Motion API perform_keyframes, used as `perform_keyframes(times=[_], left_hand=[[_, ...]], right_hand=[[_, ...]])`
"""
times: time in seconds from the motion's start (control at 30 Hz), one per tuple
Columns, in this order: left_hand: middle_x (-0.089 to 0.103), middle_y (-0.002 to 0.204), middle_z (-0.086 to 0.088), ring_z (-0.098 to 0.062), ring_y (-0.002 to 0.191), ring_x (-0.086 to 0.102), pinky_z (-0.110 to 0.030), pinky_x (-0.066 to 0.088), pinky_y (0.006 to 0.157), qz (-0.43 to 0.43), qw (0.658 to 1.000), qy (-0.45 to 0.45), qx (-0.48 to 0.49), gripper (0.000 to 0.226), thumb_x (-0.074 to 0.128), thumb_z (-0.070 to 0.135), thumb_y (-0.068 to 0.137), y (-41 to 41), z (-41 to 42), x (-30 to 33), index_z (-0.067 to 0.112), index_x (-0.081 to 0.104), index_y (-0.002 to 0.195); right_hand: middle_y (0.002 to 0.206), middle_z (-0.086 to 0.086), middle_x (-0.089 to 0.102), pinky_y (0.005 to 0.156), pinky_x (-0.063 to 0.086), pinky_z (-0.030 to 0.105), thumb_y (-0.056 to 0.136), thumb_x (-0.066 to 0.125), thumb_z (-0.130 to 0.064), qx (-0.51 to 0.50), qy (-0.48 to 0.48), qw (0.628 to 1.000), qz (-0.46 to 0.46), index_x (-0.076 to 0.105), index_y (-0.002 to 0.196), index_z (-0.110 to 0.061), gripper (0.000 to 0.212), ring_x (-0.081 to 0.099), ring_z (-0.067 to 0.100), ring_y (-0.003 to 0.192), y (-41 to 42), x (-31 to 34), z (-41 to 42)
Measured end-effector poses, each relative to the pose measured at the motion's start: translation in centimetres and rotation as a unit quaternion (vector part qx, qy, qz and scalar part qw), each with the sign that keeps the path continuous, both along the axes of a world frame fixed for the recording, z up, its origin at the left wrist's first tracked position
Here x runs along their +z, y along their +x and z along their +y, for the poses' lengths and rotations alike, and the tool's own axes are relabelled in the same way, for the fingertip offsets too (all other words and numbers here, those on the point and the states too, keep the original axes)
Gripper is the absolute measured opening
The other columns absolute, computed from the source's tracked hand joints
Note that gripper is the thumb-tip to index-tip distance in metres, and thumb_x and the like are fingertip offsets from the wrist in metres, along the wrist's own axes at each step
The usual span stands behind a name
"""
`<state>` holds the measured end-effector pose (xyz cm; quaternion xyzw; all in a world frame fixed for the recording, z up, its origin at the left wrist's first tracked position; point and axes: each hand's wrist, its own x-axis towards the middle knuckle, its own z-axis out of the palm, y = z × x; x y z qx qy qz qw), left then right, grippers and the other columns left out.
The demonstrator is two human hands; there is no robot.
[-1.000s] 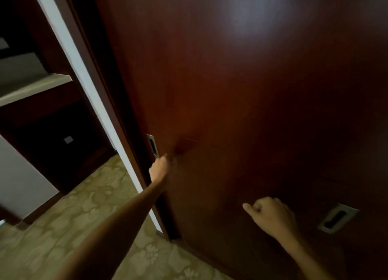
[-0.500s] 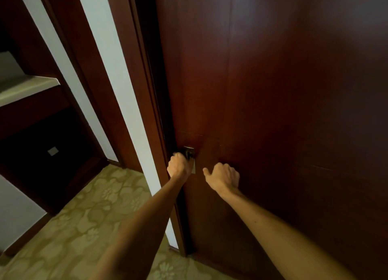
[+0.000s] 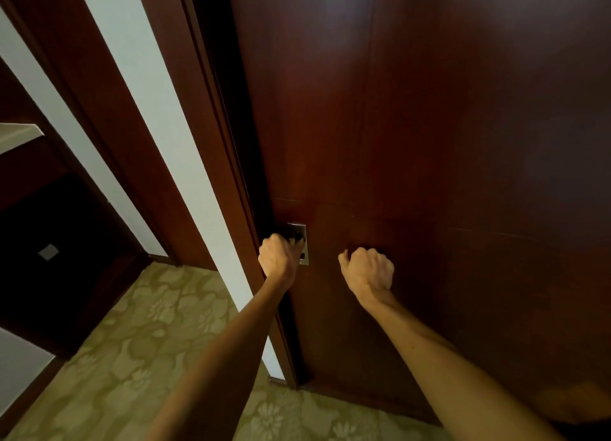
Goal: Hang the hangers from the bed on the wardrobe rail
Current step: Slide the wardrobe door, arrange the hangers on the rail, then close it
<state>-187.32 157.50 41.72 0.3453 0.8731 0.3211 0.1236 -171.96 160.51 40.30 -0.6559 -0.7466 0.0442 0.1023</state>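
A dark red wooden wardrobe door (image 3: 429, 143) fills the right of the view. Near its left edge sits a recessed metal handle (image 3: 300, 232). My left hand (image 3: 276, 258) has its fingers hooked into that handle. My right hand (image 3: 368, 270) is curled into a loose fist against the door face just to the right and holds nothing. A narrow dark gap (image 3: 238, 109) runs between the door's edge and the frame. No hanger, bed or rail is in view.
The wooden door frame (image 3: 185, 143) and a strip of white wall (image 3: 148, 109) stand left of the door. Further left is a dark niche with a pale shelf (image 3: 16, 136). Patterned beige carpet (image 3: 132, 341) covers the floor below.
My right hand has moved from the lower right up and left, beside my left hand. My left hand has hooked into the handle. Both hands barely moved in the last half second.
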Motion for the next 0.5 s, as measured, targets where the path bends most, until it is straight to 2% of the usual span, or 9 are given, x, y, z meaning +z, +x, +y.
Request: perform_keyframes(times=[0.27,0.5], left_hand=[[0.072,0.102,-0.014,-0.032,0.092,0.07,-0.035,0.047,0.067,0.038,0.999,-0.016,-0.028,0.047,0.076,0.045,0.087,1.2,0.7,-0.8,0.001,0.068,0.104],[0.071,0.098,-0.011,-0.03,0.088,0.07,-0.034,0.048,0.065,0.066,0.996,-0.035,-0.056,0.049,0.074,0.049,0.086,3.4,1.4,-0.6,0.003,0.067,0.103]], right_hand=[[0.063,0.0,0.066,0.062,0.057,0.036,0.1,0.042,-0.051,-0.014,0.002,1.0,0.0,0.066,0.066,-0.019,0.052,0.065,0.017,0.058,1.9,0.0,0.1],[0.058,-0.002,0.061,0.059,0.053,0.031,0.101,0.041,-0.052,0.001,0.011,1.0,-0.006,0.062,0.064,-0.02,0.053,0.061,0.015,0.054,4.6,0.4,0.3]])
